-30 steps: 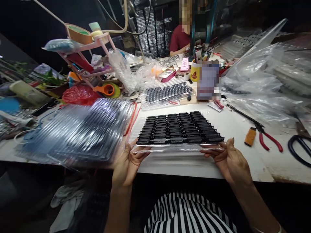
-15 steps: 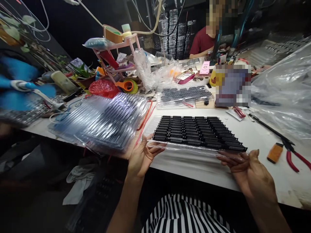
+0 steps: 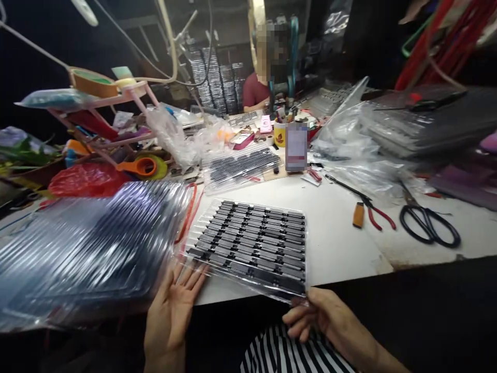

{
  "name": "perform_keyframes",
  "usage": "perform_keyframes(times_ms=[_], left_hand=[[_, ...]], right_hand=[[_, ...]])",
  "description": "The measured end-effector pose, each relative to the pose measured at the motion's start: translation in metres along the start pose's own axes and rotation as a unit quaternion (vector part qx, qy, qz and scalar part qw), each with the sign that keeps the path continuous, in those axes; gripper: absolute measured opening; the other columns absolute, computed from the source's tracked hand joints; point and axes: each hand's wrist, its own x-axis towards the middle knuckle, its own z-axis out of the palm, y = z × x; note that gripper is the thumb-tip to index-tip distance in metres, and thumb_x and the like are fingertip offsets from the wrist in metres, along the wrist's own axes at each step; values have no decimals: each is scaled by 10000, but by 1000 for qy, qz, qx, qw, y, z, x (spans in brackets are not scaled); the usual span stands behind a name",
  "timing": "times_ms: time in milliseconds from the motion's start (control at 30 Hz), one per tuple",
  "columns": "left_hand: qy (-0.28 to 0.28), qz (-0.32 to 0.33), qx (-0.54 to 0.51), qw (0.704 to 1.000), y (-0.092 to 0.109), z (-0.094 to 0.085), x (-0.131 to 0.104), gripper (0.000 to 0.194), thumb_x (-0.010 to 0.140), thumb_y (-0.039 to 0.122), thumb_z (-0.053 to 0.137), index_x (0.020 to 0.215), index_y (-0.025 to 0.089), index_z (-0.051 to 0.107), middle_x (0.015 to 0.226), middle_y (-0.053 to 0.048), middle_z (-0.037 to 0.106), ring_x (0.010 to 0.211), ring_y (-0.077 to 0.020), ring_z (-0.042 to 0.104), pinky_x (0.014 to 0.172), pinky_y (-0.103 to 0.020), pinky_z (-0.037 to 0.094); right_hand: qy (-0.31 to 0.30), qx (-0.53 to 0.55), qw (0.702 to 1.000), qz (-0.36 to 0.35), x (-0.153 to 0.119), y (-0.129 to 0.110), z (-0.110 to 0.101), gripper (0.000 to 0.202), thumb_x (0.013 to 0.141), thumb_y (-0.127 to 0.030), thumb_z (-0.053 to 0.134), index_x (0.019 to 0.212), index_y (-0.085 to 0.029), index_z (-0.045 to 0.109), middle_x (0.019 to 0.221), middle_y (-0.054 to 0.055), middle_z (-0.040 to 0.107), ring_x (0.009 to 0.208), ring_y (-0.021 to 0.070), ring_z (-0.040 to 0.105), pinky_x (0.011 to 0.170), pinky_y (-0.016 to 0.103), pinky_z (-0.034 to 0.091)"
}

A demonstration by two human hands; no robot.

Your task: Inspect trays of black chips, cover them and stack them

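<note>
"Tray [image 3: 200, 228] of clear plastic: where is it now?"

"Over the front of the bench [image 3: 334, 248], its near right corner reaching past the bench's edge. Rows of black parts [image 3: 252, 238] fill most of it, and a ribbed strip along its left side is bare."

"And the right hand [image 3: 326, 316]?"

"At that near right corner, thumb and fingers closed on the tray's rim. Striped clothing [image 3: 287, 352] shows just below."

"The left hand [image 3: 173, 305]?"

"Palm up at the tray's near left corner, fingers spread wide, their tips seemingly under the plastic. The clear rim makes it hard to say whether they touch."

"What lies to the left of the tray?"

"A shiny stack of plastic sheets [image 3: 116, 248], with a red cord [image 3: 189, 212] between the two."

"Behind it?"

"Another clear tray with dark strips [image 3: 244, 166], and right of that a yellow cup [image 3: 279, 133] of pens. Farther back sits a person in a dark red top [image 3: 254, 89]."

"To the right of the tray?"

"A small orange block [image 3: 358, 215], then red-handled pliers [image 3: 378, 218], then dark-handled scissors [image 3: 427, 228]."
</note>
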Motion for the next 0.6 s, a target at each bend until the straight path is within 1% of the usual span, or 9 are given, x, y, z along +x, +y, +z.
perform_keyframes(times_ms=[100,200,267,300,367,400,467,533,600], left_hand=[[20,0,17,1000,-4,6,-8,482,869,324,508,1323,169,464,1361,-138,506,1224,-262,498,1069,-454,346],[17,56,53,997,-17,10,-20,458,873,355,505,1316,242,476,1421,-63,452,1307,-221,400,1095,-387,325],[39,96,93,990,-30,10,-29,473,881,354,500,1344,279,438,1471,-16,382,1348,-195,332,1111,-343,300],[47,98,116,987,-37,10,-34,502,880,341,505,1368,283,403,1493,-4,345,1361,-187,304,1121,-325,276],[48,69,161,983,-53,10,-46,580,871,322,522,1415,283,323,1516,2,296,1374,-182,274,1135,-311,230],[36,49,182,981,-61,11,-51,615,867,320,527,1432,284,287,1522,0,281,1376,-189,266,1139,-318,217],[5,29,217,976,-76,12,-61,662,861,328,531,1451,308,231,1532,4,254,1383,-208,249,1140,-345,207],[-17,42,239,970,-87,12,-67,680,865,345,523,1457,335,190,1545,14,213,1390,-224,225,1143,-372,187],[-29,66,246,967,-92,10,-66,685,866,357,520,1458,341,175,1552,16,186,1396,-227,205,1145,-378,163]], right_hand=[[4,-53,998,21,7,16,1,498,877,-582,389,848,-117,563,790,156,725,639,206,694,541,269,466],[-2,-201,979,42,3,11,-5,505,879,-596,357,779,-140,549,680,105,708,548,178,661,473,241,436],[-2,-345,938,11,-3,-9,-11,483,904,-546,352,698,-160,556,615,66,679,507,158,623,467,245,431],[8,-414,910,-23,-5,-22,-14,473,919,-510,353,660,-171,557,596,51,663,505,153,607,487,256,441],[53,-509,851,-115,0,-52,-21,434,936,-446,357,665,-191,582,610,34,651,541,160,604,556,284,469],[84,-544,818,-166,7,-66,-25,397,942,-416,354,724,-200,607,663,36,662,598,173,619,609,303,482],[141,-594,750,-255,30,-87,-33,318,945,-354,346,964,-212,630,929,71,687,843,211,640,764,353,489],[148,-613,725,-278,59,-98,-42,307,919,-307,388,1109,-196,602,1185,113,611,1087,259,557,926,428,419],[132,-625,718,-277,82,-101,-48,325,895,-269,417,1151,-175,593,1230,126,587,1137,279,517,964,461,381]])
